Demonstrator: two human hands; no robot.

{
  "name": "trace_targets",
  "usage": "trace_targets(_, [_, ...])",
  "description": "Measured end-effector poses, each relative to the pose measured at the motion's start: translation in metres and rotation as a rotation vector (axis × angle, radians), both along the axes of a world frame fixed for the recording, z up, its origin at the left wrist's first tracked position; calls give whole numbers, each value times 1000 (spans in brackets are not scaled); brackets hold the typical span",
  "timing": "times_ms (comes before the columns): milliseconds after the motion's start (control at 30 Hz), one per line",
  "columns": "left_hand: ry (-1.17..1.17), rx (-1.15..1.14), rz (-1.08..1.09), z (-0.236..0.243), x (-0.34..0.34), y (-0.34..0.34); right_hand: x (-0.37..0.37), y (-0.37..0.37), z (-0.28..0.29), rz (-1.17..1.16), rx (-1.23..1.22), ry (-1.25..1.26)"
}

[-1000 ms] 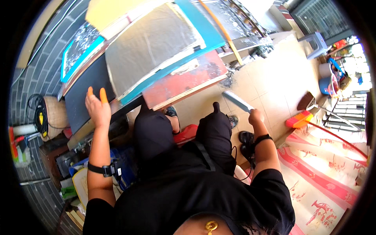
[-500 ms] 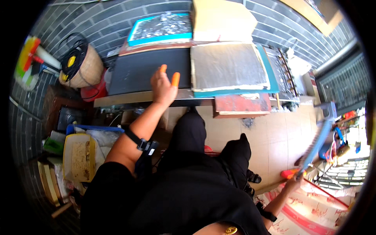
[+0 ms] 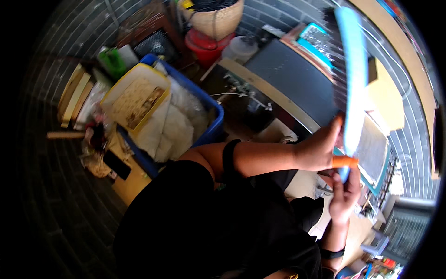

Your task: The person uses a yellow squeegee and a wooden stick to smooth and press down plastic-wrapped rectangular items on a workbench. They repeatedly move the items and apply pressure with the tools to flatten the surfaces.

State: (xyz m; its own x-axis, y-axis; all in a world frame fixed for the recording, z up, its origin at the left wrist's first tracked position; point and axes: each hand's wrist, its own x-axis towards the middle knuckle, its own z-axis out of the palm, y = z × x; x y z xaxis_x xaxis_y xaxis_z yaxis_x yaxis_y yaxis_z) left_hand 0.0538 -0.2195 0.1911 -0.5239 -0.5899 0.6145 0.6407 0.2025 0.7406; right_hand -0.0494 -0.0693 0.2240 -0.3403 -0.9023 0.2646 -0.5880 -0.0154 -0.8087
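A light blue long-handled brush with dark bristles is held upright at the right of the view. My left hand, with orange covers on two of its fingertips, is closed round the lower part of its handle. My right hand is just below, its fingers closed on the handle's end. Behind the brush, a dark board lies on the workbench beside a blue-edged tray, a yellow board and a greyish sheet, partly hidden by my hands and the brush.
A blue bin with a yellow tray and cloth stands at the left. Behind are a red bucket, a woven basket with black cable, and a translucent bucket. A dark phone and a plastic stool also show.
The view has swung toward the left side. My right hand has brought the brush up in front of me, and my left hand has left the bench area and taken hold of its handle.
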Motion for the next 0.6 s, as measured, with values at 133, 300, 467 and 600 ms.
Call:
trace_targets(133, [-56,196,292,-30,48,-45,52,-73,5,321,-21,414])
trace_targets(300, [-238,516,442,-17,177,-73,68,-106,18,646,86,285])
trace_targets(467, [-788,596,956,-8,313,-94,46,-103,12,576,146,171])
trace_targets(600, [-1407,585,1108,-19,359,-83,40,-98,0,598,224,159])
